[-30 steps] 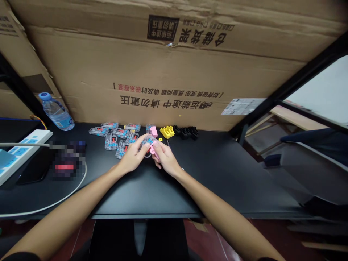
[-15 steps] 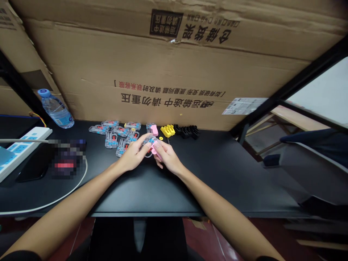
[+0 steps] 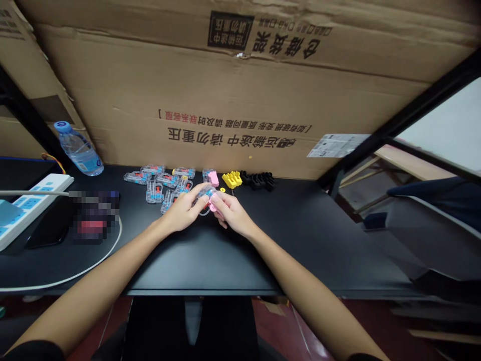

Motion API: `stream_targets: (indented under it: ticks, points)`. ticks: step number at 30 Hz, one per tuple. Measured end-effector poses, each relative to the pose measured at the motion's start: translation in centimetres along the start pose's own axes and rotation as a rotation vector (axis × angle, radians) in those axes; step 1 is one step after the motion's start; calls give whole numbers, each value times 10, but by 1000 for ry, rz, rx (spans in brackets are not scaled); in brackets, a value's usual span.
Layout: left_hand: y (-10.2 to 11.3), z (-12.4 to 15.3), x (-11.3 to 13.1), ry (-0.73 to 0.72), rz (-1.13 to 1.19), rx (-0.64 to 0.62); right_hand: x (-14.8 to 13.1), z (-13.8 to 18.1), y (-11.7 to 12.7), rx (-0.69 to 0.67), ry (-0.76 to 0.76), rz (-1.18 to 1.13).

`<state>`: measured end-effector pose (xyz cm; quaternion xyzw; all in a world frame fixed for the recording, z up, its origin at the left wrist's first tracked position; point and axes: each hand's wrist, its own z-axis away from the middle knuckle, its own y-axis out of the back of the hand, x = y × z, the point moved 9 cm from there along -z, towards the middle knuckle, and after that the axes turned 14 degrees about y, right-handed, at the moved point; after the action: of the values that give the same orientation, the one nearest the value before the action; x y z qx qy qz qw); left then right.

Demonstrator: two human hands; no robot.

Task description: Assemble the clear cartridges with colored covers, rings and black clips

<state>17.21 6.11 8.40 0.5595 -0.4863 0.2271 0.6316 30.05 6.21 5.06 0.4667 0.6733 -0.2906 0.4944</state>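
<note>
My left hand (image 3: 183,209) is closed around a small clear plastic case (image 3: 205,192) with blue and red parts inside. Pressed against its right side, my right hand (image 3: 235,214) pinches a small pink plastic piece (image 3: 213,206), mostly covered by the fingers. Both hands meet just above the black table (image 3: 210,260). To the left of my left hand lie several similar clear cases (image 3: 154,192). Behind the hands are another pink piece (image 3: 213,178), a yellow moulded piece (image 3: 232,179) and a small yellow ring (image 3: 223,190).
Black moulded pieces (image 3: 258,180) lie right of the yellow one. At the left are a water bottle (image 3: 80,150), a white power strip (image 3: 33,205), a dark phone (image 3: 48,228) and a white cable (image 3: 93,263). A large cardboard sheet (image 3: 233,90) stands behind the table.
The hands stay together in nearly the same place. My right fingers have shifted slightly over the pink piece, so less of it shows. The whole view has moved a little.
</note>
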Motion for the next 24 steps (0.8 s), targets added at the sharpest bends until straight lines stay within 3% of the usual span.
stream_targets:
  ticks: [10,16,20,24]
  points:
    - [5,2,6,-38,-109,53,1,-1,0,15,5,19]
    - [7,3,6,-94,-210,51,-15,-1,13,82,147,223]
    - [10,2,8,-158,-258,30,-33,-2,16,24,290,429]
    - [13,2,9,-194,-240,-7,-38,-2,14,-36,348,493]
